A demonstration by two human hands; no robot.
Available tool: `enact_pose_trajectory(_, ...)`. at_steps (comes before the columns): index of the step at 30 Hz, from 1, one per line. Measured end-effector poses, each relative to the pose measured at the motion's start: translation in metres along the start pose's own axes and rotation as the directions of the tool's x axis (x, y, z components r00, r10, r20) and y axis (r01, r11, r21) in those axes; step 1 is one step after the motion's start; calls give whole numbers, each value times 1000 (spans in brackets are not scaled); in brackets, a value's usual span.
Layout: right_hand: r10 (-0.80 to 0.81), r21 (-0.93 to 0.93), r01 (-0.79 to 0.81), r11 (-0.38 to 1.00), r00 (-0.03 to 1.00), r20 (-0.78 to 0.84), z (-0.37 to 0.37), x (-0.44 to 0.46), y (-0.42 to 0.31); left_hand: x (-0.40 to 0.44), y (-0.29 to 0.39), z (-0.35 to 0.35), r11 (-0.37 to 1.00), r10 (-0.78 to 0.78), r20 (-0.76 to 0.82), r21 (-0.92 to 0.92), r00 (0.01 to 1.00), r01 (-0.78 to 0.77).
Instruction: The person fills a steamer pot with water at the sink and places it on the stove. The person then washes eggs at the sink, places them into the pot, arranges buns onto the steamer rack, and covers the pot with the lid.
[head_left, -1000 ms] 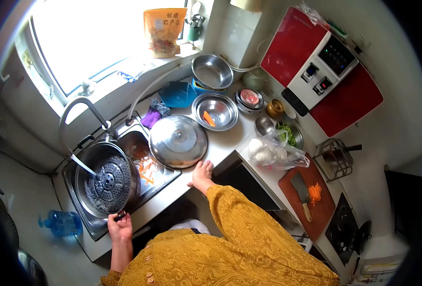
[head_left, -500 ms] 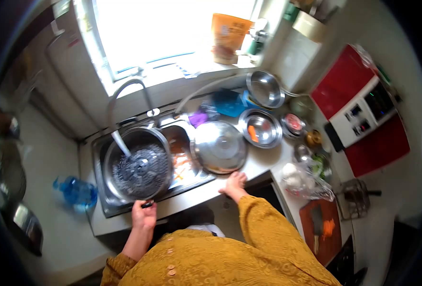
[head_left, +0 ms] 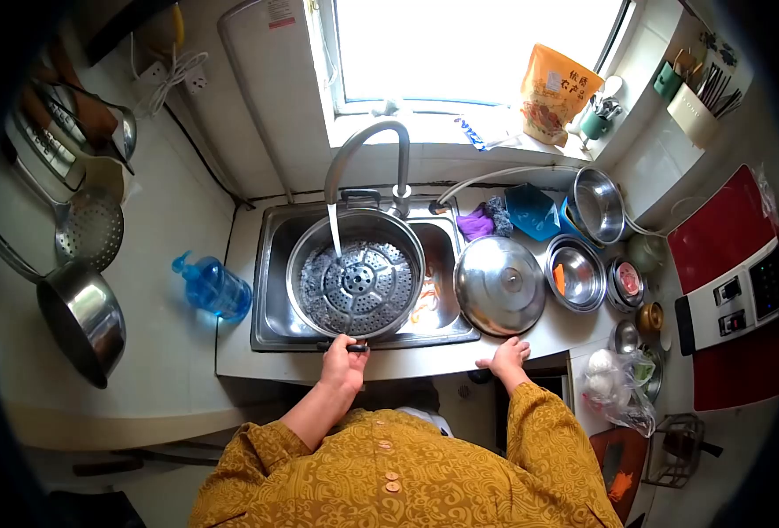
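Note:
My left hand [head_left: 344, 368] is wrapped round the black side handle of a large steel pot [head_left: 293, 280] in the sink. Inside the pot lies a perforated steamer rack [head_left: 358, 280], with rippling water about it. A stream runs into the pot from the curved faucet [head_left: 367, 130]. My right hand [head_left: 506, 355], fingers spread and holding nothing, rests at the counter's front edge. Just above it lies a domed steel lid [head_left: 500, 283]; whether the fingertips touch its rim I cannot tell.
Orange peelings [head_left: 426, 299] lie in the sink's right part. A blue bottle [head_left: 215, 287] stands left of the sink. Steel bowls [head_left: 574, 273], a plastic bag [head_left: 614, 387] and a cutting board with a knife [head_left: 623, 453] are on the right. Pans and ladles hang at left.
The view has swung left, so the sink and counter appear further right, and the picture is sharper. Both hands keep their places, the left on the pot handle, the right by the lid.

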State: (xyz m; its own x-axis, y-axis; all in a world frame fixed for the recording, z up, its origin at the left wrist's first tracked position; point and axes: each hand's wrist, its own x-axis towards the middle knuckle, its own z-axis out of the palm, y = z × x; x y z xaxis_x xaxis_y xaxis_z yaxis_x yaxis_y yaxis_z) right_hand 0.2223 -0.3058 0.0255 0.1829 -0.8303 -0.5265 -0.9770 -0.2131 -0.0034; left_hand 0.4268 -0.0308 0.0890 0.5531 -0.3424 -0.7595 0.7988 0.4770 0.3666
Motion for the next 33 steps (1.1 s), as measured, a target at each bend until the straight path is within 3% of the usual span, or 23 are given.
enact_pose_trajectory(12,57,-29,-59,998,997,-50,1,-2,-7,5,3,1,999,20,28,27,999,-21)
enact_pose_trajectory(27,-5,10,5,1000,1000,-30,-4,-4,-1,-4,-2,4,999,42,17,10,999,-42)
enact_pose_trajectory(33,-25,-3,25,1000,992,-121,8,-6,7,2,-4,-4,999,34,50,-15,998,-33)
